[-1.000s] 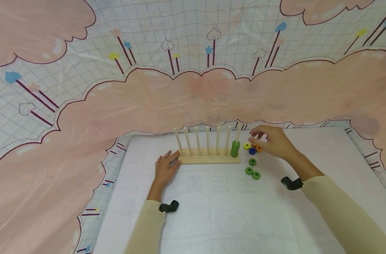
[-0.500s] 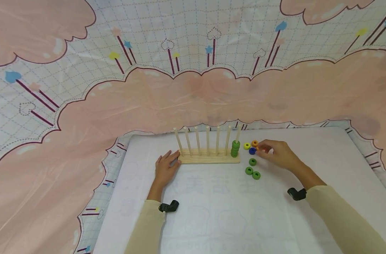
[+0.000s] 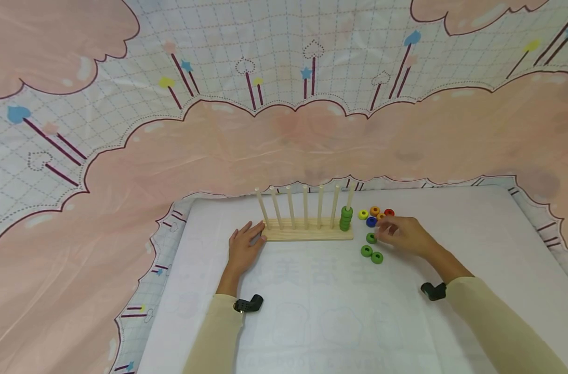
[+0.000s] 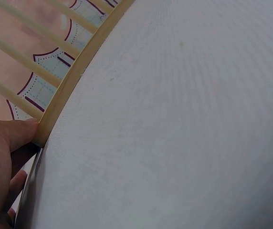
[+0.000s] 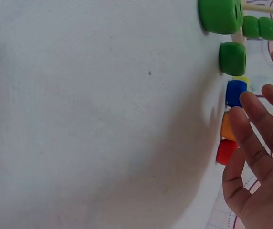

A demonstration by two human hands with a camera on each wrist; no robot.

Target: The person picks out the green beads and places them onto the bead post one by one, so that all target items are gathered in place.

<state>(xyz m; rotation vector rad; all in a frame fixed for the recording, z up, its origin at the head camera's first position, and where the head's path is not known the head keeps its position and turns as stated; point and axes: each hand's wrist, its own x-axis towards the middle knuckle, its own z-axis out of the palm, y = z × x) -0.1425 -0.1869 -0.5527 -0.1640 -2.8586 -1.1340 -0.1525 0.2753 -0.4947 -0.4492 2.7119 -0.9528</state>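
- Right hand (image 3: 403, 235): held low at the loose beads, fingers loosely extended and spread in its wrist view, nothing seen in its grasp; so released, as far as shows. Whether a fingertip touches the nearest round green bead with a centre hole (image 3: 370, 238): cannot tell.
- Left hand (image 3: 245, 249): fingers fairly straight, resting against the left end of the pale wooden rack with a long flat base (image 3: 307, 236). Looks like steadying, not clenching.
- Rack stands near the far edge of the white table (image 3: 302, 311), between the hands. Seven slim round wooden pegs (image 3: 305, 208) in a row.
- Done, as judged: the rightmost peg bears a stack of green beads (image 3: 345, 219), its tip bare above them. Exact count hard to make out.
- Left, as judged: the other six pegs carry nothing. Loose right of the rack: the nearest green bead, two more green beads (image 3: 377, 257) in front of it, and beyond it a cluster of one blue (image 3: 371, 222), one yellow (image 3: 363, 214), two orange (image 3: 374, 211) and one red bead (image 3: 389, 212). Early stage, probably.
- Orientation: rack's long axis runs left to right, crosswise to the person; pegs point up. Loose green beads lie flat, holes upward.
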